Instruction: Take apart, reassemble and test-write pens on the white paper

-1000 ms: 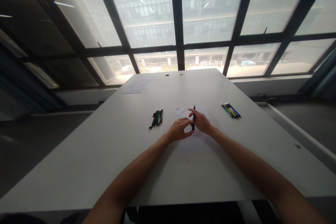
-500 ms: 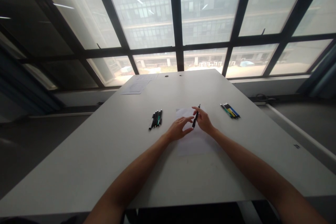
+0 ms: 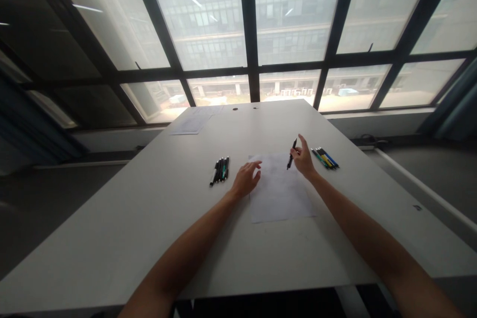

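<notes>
A black pen (image 3: 292,155) is held tilted in my right hand (image 3: 303,161), over the upper right part of a white sheet of paper (image 3: 281,201). That hand's index finger is stretched away from the pen. My left hand (image 3: 246,178) holds nothing; its fingers are apart and it rests by the sheet's left edge. Just left of it lies a row of several mostly black pens (image 3: 220,171), side by side. To the right of my right hand lies a second group of several pens (image 3: 325,158), with green, yellow and blue among them.
The white table (image 3: 149,228) stretches to the windows. More papers (image 3: 190,123) lie at its far left corner. A small dark mark or fitting (image 3: 417,207) is near the right edge. A round cable hole (image 3: 235,109) sits at the far end.
My hands have moved apart: the right one went right and slightly up with the pen, the left one went left. More of the sheet now shows between them.
</notes>
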Tool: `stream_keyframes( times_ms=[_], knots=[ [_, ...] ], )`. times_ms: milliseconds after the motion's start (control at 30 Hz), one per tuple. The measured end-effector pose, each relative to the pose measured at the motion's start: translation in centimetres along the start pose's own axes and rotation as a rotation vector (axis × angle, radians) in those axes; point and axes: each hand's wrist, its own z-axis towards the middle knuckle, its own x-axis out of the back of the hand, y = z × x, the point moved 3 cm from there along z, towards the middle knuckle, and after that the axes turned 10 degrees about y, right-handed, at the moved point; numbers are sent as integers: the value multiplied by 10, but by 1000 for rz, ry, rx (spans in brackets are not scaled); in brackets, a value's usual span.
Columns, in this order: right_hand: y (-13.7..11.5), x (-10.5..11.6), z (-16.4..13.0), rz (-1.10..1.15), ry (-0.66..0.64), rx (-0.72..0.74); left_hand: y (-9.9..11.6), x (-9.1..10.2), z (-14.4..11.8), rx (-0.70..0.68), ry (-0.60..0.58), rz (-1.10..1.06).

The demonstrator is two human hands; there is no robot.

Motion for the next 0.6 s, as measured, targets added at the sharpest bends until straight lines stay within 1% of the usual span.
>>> stream_keyframes(
  times_ms=[67, 167, 267, 333, 433, 600],
  knots=[
    [9, 14, 15, -142, 30, -35, 1, 0, 0, 4, -4, -1],
    [24, 37, 31, -485, -3, -23, 1, -1, 0, 2, -4, -3],
    [38, 55, 36, -814, -23, -22, 1, -1, 0, -1, -2, -1],
    [46, 62, 33, -975, -31, -20, 1, -1, 0, 3, -6, 6],
    [53, 65, 29, -1119, -26, -30, 0, 0, 0, 2, -13, 27],
    [55, 64, 27, -1192, 12, -4, 1, 0, 0, -17, -39, 32]
  ],
)
